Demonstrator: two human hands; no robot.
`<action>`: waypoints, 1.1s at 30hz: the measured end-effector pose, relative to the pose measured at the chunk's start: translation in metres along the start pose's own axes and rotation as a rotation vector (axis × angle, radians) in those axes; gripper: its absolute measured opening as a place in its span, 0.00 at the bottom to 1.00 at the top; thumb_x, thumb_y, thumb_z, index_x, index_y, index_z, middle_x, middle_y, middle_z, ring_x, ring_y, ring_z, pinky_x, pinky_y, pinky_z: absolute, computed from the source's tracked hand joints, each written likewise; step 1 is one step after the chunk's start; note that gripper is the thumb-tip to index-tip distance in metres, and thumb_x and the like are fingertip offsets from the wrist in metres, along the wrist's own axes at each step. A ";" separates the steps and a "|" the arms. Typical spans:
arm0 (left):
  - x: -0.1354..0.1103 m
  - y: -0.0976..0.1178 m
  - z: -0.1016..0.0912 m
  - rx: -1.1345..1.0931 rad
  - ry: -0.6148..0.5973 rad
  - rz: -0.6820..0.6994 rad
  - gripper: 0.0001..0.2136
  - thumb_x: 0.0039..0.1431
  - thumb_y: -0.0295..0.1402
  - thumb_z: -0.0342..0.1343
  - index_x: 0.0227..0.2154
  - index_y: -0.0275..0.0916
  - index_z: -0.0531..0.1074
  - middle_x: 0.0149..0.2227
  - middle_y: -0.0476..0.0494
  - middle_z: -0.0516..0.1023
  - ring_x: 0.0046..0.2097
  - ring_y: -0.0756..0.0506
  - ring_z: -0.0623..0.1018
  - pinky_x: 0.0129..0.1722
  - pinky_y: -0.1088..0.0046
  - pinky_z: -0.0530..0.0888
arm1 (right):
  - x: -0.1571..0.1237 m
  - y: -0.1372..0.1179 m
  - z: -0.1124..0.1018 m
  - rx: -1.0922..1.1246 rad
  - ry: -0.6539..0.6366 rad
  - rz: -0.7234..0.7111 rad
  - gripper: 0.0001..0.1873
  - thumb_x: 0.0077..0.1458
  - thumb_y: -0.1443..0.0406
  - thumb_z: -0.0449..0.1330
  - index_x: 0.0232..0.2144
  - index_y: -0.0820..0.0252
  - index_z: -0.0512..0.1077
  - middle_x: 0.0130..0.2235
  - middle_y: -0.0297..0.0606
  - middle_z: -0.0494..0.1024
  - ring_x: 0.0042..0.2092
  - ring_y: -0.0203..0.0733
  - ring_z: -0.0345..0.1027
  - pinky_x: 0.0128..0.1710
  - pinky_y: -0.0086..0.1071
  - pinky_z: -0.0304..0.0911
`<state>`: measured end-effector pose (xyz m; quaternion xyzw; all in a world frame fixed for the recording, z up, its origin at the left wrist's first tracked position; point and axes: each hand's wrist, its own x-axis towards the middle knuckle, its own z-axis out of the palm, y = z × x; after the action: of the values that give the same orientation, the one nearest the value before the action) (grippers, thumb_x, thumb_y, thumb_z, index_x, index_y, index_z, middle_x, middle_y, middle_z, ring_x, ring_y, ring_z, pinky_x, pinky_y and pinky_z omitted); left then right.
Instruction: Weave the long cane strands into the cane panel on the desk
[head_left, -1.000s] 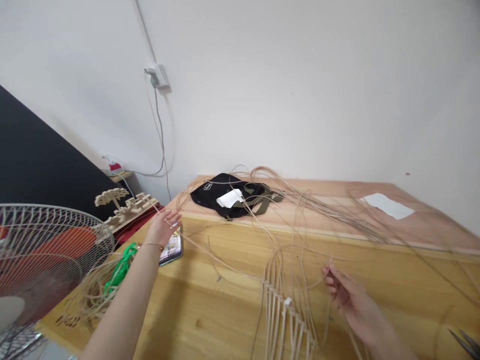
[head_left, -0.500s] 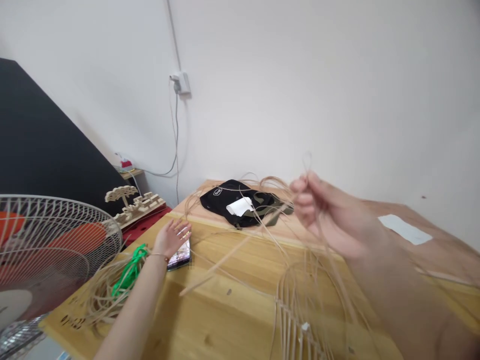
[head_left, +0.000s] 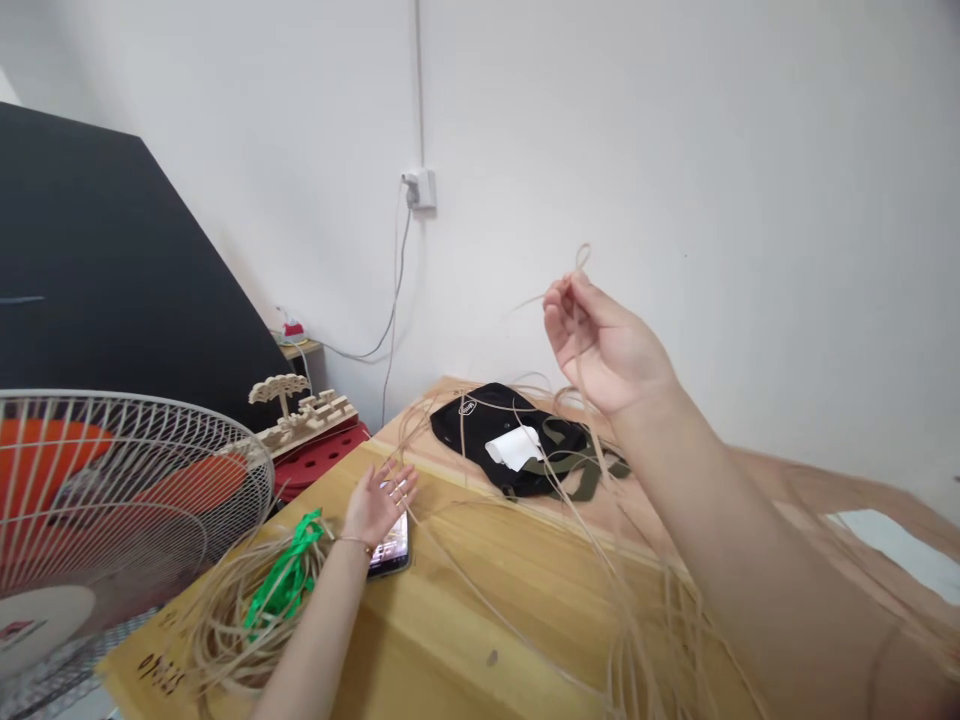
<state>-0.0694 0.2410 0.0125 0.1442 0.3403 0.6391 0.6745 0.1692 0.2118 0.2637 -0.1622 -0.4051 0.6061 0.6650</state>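
Observation:
My right hand point(head_left: 604, 345) is raised in front of the wall, thumb and fingertips pinched on a thin tan rattan strand point(head_left: 584, 253). The strand bends into a small loop above the fingertips, and a length of it runs down past the palm. My left hand point(head_left: 381, 503) lies palm up with its fingers apart, partly covering a lit phone point(head_left: 394, 550). One long strand point(head_left: 480, 590) stretches from beside the left fingers to the lower right. At the bottom edge stands a bunch of upright strands point(head_left: 634, 665), cut off by the frame.
A coiled bundle of strands point(head_left: 232, 610) with a green tie point(head_left: 289, 580) lies left on the wooden table point(head_left: 450, 640). A black bag point(head_left: 480, 415) with white paper point(head_left: 514, 448) sits behind. A fan point(head_left: 135, 500) stands at the left, near a wooden model point(head_left: 300, 415).
My right hand has risen and moved left, still pinching the looped strand. My left hand stays by the phone. The whole view has swung left.

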 end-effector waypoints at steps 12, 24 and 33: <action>0.011 -0.010 -0.015 -0.263 0.010 0.019 0.23 0.56 0.47 0.34 0.32 0.33 0.66 0.40 0.31 0.69 0.41 0.40 0.72 0.37 0.58 0.70 | 0.032 0.021 0.012 -0.013 -0.018 -0.166 0.10 0.52 0.70 0.54 0.20 0.60 0.67 0.23 0.26 0.72 0.35 0.27 0.70 0.41 0.21 0.65; 0.006 -0.015 -0.014 -0.355 0.009 0.041 0.19 0.56 0.44 0.35 0.31 0.36 0.65 0.40 0.32 0.70 0.43 0.39 0.72 0.37 0.58 0.70 | 0.036 0.016 0.019 -0.114 -0.027 -0.280 0.11 0.53 0.68 0.51 0.20 0.57 0.66 0.25 0.26 0.72 0.37 0.27 0.69 0.41 0.20 0.64; 0.006 -0.003 -0.005 -0.134 0.148 0.028 0.09 0.45 0.18 0.43 0.26 0.36 0.63 0.29 0.45 0.72 0.31 0.49 0.74 0.32 0.72 0.71 | -0.060 0.078 -0.046 -0.282 -0.071 0.154 0.06 0.45 0.64 0.61 0.24 0.62 0.70 0.25 0.31 0.73 0.27 0.29 0.67 0.31 0.23 0.64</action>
<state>-0.0703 0.2450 0.0056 0.0559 0.3434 0.6788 0.6466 0.1535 0.1849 0.1596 -0.2631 -0.4956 0.5978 0.5725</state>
